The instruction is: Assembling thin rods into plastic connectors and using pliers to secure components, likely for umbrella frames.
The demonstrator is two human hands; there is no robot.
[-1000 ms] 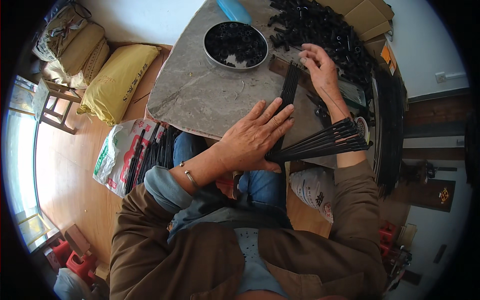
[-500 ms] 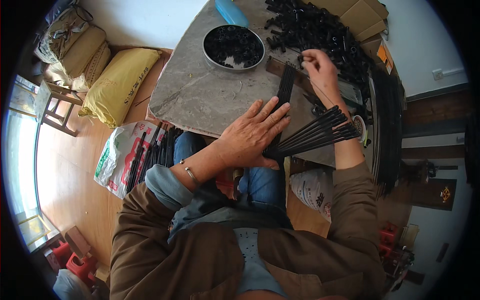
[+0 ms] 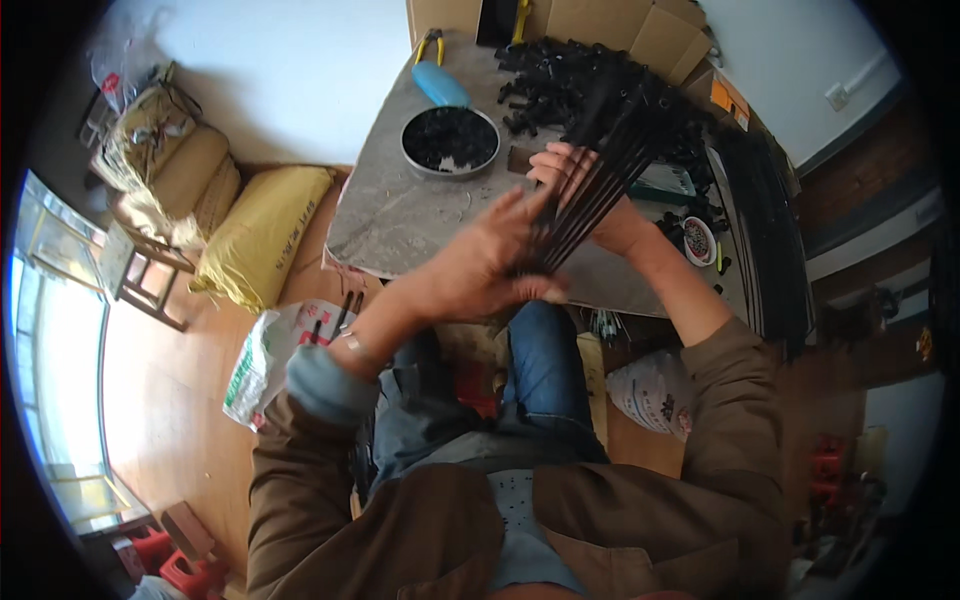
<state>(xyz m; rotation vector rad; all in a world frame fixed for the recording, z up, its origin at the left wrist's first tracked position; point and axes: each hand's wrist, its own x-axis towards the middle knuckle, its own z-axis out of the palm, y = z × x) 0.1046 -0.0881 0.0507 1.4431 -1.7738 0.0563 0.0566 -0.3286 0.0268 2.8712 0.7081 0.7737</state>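
A fan of thin black rods (image 3: 602, 193) is raised at a tilt over the table's near edge, its far ends blurred. My left hand (image 3: 485, 260), smeared by motion, is closed about the near end of the rods, with the thumb on the near side. My right hand (image 3: 618, 222) is behind the rods, its fingers curled round them from the right; the rods hide part of the palm. Beyond the hands, on the grey table (image 3: 385, 215), stands a round metal bowl (image 3: 450, 172) of small black pieces.
Black tube-like pieces (image 3: 545, 85) are heaped at the back, before cardboard (image 3: 590, 30). A blue bottle-like object (image 3: 440, 85) and yellow-handled pliers (image 3: 428, 42) lie behind the bowl. To the right sits a small white bowl (image 3: 699, 241); a yellow sack (image 3: 265, 235) is on the left floor.
The rods have been lifted off the tabletop and swung more upright. My right hand has moved left and in against them. The view has shifted, showing more of the table's back.
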